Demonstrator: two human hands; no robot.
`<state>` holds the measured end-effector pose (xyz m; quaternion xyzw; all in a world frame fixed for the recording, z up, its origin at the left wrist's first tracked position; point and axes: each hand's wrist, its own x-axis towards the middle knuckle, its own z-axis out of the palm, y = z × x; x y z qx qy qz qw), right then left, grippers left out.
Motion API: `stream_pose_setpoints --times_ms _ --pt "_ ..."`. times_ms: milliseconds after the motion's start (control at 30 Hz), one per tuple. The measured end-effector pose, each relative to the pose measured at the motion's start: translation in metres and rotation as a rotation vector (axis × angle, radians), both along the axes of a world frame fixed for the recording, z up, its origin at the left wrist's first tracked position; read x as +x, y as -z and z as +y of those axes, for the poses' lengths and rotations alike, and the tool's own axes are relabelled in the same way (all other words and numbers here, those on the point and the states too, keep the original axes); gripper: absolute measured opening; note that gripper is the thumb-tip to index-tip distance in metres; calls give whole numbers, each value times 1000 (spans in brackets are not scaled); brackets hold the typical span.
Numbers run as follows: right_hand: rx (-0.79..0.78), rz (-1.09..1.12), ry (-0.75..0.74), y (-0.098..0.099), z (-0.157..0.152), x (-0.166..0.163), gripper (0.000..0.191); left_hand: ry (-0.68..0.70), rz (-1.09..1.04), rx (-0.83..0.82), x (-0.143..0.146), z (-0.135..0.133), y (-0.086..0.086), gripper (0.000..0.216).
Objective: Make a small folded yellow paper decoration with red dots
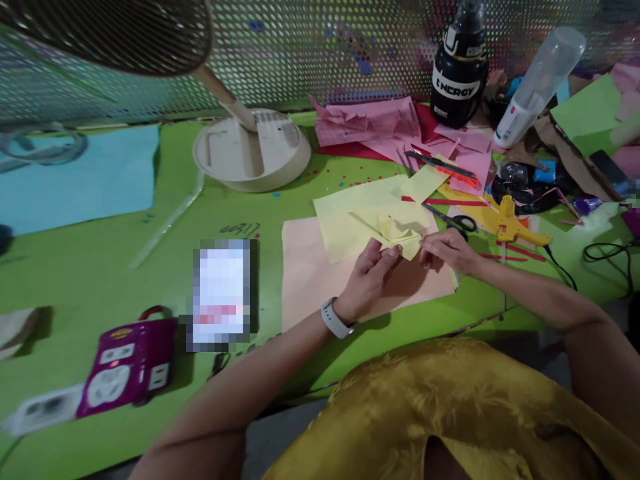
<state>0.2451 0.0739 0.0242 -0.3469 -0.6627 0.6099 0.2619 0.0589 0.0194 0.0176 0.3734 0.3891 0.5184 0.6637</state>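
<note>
A small folded piece of yellow paper [406, 244] is held between both hands, with creased flaps standing up from it. My left hand [371, 277] grips its near left side, thumb and fingers closed on the edge. At the right edge, the fingers of my right hand [447, 252] are pinched on the same piece. Beneath the hands lies a larger yellow sheet [345, 223], which rests on a pale peach sheet [305, 273]. Just past my right hand are black-handled scissors [463, 222].
A yellow glue gun [517, 227], a cutter knife [445, 167] and pink paper scraps [370, 123] lie to the right and behind. A black bottle [459, 80] stands at the back. To the left are a fan base [253, 157], a phone [221, 293] and a purple box [130, 360].
</note>
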Motion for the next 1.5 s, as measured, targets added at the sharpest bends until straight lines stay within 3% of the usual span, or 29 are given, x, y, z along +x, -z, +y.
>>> stream_pose_setpoints --times_ms 167,367,533,767,900,1200,1500 --pt "226 -10 264 2 7 1 45 77 113 101 -4 0 5 32" --pt "290 -70 85 -4 5 -4 41 172 166 145 -5 -2 9 70" --pt "408 -55 146 -4 2 -7 38 118 189 131 -5 -1 12 77" --pt "159 -58 255 -3 1 -6 42 181 145 -42 -4 1 -1 51" --pt "124 -25 259 -4 1 -6 42 189 167 -96 -3 0 -6 42" --pt "-208 33 39 -11 4 -6 40 286 175 -29 -3 -3 -3 31" --pt "-228 59 -48 -9 1 -3 37 308 191 -45 -3 -3 -4 32"
